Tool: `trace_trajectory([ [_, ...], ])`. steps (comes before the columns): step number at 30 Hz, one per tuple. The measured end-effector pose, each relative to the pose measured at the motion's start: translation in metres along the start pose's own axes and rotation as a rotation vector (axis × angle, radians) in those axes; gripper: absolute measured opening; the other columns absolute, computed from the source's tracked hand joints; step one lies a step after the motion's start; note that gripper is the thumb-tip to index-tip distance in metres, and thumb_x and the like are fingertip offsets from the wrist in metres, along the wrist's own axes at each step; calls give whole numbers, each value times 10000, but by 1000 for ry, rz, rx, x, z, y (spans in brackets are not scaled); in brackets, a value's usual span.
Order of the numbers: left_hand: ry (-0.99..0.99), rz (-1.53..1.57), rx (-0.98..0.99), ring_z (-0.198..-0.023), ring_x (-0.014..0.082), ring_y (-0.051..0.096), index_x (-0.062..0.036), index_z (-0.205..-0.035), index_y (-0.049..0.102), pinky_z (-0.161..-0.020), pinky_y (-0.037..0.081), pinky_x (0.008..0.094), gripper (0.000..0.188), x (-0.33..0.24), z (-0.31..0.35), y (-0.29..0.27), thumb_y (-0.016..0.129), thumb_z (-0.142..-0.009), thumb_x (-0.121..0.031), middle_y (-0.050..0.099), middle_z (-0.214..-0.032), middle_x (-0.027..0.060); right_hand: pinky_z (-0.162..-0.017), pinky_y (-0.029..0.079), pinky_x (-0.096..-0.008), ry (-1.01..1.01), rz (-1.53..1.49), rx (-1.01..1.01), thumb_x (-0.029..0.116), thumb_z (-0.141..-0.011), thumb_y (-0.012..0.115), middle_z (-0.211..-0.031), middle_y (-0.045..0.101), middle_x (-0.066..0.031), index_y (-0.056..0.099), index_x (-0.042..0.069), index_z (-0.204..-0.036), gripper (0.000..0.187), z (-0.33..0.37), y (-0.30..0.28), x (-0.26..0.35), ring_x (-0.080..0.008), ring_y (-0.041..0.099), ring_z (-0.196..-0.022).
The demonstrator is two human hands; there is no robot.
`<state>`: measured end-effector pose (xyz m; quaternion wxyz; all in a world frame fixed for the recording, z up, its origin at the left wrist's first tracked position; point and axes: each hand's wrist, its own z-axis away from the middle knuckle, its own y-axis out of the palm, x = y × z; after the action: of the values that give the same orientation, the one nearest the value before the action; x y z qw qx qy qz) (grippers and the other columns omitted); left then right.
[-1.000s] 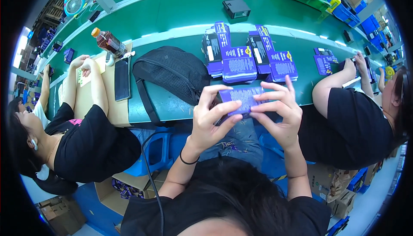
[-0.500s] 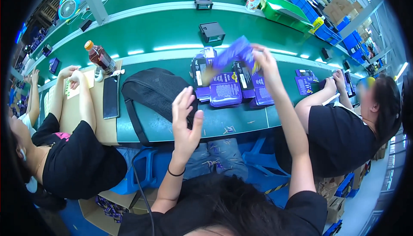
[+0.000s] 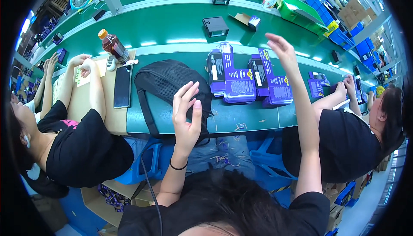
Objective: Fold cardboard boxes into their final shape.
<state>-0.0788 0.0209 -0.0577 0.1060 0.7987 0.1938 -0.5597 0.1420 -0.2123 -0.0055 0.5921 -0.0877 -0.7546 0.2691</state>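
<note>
My left hand (image 3: 188, 118) is raised over the table's front edge, empty, with its fingers loosely apart. Held up further right, my right hand (image 3: 284, 53) has its fingers stretched out and nothing in them. Below and left of it lie two stacks of flat purple cartons, the left stack (image 3: 239, 90) and the right stack (image 3: 280, 91). Beyond the hand, a purple carton (image 3: 254, 22) with a brown flap rests on the green belt (image 3: 172, 27). A black box with a window (image 3: 215, 26) stands beside that carton. Just past my left hand sits a black mesh backpack (image 3: 172, 79).
People work at both sides: one person's hands (image 3: 86, 64) at left, another's (image 3: 344, 85) at right near more purple cartons (image 3: 317, 85). A drink bottle (image 3: 113, 46) and a dark phone-like slab (image 3: 123, 87) lie left. Paper scraps (image 3: 241, 126) litter the table edge. A green bin (image 3: 301, 16) stands far right.
My right hand has let go of the purple carton, which now lies on the green belt. That hand has moved up and right; the whole view has shifted slightly.
</note>
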Motion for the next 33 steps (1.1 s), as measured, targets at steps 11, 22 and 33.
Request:
trace_trajectory([
  [11, -34, -99, 64, -1136, 282, 496, -65, -1233, 554, -917, 451, 370, 339, -1, 18, 3, 522, -902, -130, 479, -1276, 158, -1119, 220, -491, -600, 1005, 224, 218, -771, 688, -1174, 624, -58, 587, 82, -1192, 454, 118, 82, -7, -239, 512, -1199],
  [22, 317, -289, 65, -1245, 341, 424, -78, -1226, 566, -1049, 326, 441, 453, -31, -16, -7, 666, -785, -78, 471, -1322, 144, -1044, 341, -434, -784, 541, -473, -20, -814, 567, -952, 695, -29, 656, 72, -1013, 236, 117, 20, 67, -177, 647, -890],
  [33, -577, 712, 638, -1098, 271, 575, -36, -1332, 416, -933, 466, 346, 439, 5, -13, 5, 540, -929, -160, 539, -1253, 177, -1045, 327, -418, -686, 538, -358, 80, -782, 655, -1219, 588, -53, 671, 127, -1058, 280, 130, 37, 93, -209, 555, -1076],
])
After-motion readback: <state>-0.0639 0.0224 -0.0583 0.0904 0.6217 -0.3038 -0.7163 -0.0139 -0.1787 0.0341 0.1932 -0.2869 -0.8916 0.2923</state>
